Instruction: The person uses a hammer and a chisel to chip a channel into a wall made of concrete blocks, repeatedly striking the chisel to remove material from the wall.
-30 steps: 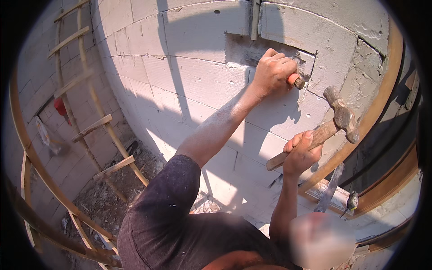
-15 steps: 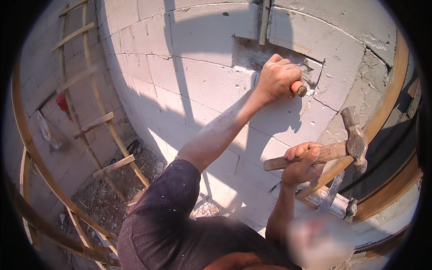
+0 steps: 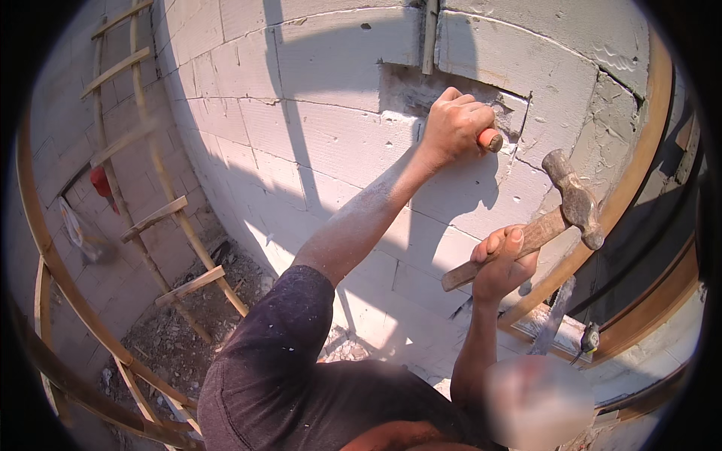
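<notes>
My left hand (image 3: 456, 129) is closed round the orange handle of a chisel (image 3: 489, 140), its butt end facing me. The chisel's tip is hidden behind the fist, which is at a rectangular recess (image 3: 402, 90) cut into the white block wall (image 3: 338, 131). Lower and to the right, my right hand (image 3: 502, 264) grips the wooden shaft of a hammer (image 3: 577, 204). The hammer's worn metal head is up and to the right, apart from the chisel.
A grey pipe (image 3: 429, 37) runs down to the recess's top edge. At right is a wooden frame (image 3: 624, 195) round a dark opening, with a saw blade (image 3: 555, 319) and a tape measure (image 3: 590, 338) below. A wooden ladder (image 3: 143, 113) leans at left, above rubble (image 3: 177, 331).
The hammer has tilted further, its head now a little higher and more to the left. My left hand stays at the recess with the chisel; the whole view has shifted slightly.
</notes>
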Tool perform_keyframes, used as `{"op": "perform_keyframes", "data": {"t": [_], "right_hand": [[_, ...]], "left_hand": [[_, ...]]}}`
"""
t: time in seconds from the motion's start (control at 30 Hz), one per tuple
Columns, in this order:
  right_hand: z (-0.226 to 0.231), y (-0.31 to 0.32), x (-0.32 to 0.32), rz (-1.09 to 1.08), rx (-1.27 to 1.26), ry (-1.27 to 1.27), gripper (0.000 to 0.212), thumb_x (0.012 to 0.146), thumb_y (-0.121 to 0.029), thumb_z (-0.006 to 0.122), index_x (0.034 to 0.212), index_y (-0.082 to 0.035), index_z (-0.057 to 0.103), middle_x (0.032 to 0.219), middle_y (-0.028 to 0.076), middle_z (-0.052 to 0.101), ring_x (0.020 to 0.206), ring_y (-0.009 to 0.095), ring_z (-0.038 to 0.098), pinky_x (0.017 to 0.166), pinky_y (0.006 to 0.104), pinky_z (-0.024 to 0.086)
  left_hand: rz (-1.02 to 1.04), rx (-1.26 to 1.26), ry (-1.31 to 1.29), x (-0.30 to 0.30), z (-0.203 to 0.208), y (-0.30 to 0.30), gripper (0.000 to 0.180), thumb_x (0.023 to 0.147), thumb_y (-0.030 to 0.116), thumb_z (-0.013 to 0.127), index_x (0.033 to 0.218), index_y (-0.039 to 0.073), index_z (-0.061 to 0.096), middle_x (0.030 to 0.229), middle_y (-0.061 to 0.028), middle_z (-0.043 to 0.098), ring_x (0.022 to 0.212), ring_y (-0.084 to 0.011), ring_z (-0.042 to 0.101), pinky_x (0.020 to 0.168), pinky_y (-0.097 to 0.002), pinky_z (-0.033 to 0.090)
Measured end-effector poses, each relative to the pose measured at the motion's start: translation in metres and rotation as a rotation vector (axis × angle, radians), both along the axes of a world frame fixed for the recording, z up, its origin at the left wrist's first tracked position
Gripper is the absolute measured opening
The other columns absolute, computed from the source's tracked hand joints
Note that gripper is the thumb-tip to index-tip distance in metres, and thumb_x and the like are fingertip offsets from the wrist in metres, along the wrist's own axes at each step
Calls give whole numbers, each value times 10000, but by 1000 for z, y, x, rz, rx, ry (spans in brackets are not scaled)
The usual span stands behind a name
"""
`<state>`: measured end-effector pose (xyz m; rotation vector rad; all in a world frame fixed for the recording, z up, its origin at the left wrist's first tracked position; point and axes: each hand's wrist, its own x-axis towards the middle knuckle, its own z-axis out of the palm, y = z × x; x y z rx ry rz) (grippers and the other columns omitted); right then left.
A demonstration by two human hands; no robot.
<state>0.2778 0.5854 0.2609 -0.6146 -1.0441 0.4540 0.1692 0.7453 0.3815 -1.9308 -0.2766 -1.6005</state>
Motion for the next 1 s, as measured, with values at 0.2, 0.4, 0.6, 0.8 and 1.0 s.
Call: {"op": "perform_keyframes", "data": {"t": [0.2,0.4,0.6,0.8,1.0], "right_hand": [[4,-2,0,30,-135,5,226,1066,-203,479,912,-44,433,589,4,444,408,85,444,366,252,391],[2,1,-3,131,-248,-12,263,1074,-239,463,896,-49,430,577,14,440,402,88,447,353,256,403],[8,5,-4,100,-222,-106,274,1075,-232,455,881,-40,426,584,19,448,401,90,447,358,263,409],[-2,5,-10,-9,103,123,213,1048,-213,507,936,-42,446,589,-5,458,430,68,459,381,243,380],[-8,6,-9,-39,76,59,244,1077,-236,479,917,-59,430,598,1,444,418,74,451,367,243,403]], "left_hand": [[5,-11,8,-10,-10,4,216,698,238,728,649,137,543,618,-16,591,625,-228,589,653,-364,404],[52,-43,61,-9,-15,2,178,640,192,736,652,149,564,626,-14,602,639,-223,602,668,-368,417],[76,-51,48,-8,-9,2,173,601,185,732,661,147,574,633,-11,602,652,-223,608,670,-359,413],[-37,-16,-13,-3,-7,3,219,650,217,734,641,129,534,608,-18,570,633,-243,582,650,-382,395],[11,-56,9,-8,-7,4,188,648,181,737,659,131,557,636,-18,608,651,-240,596,663,-376,401]]}}
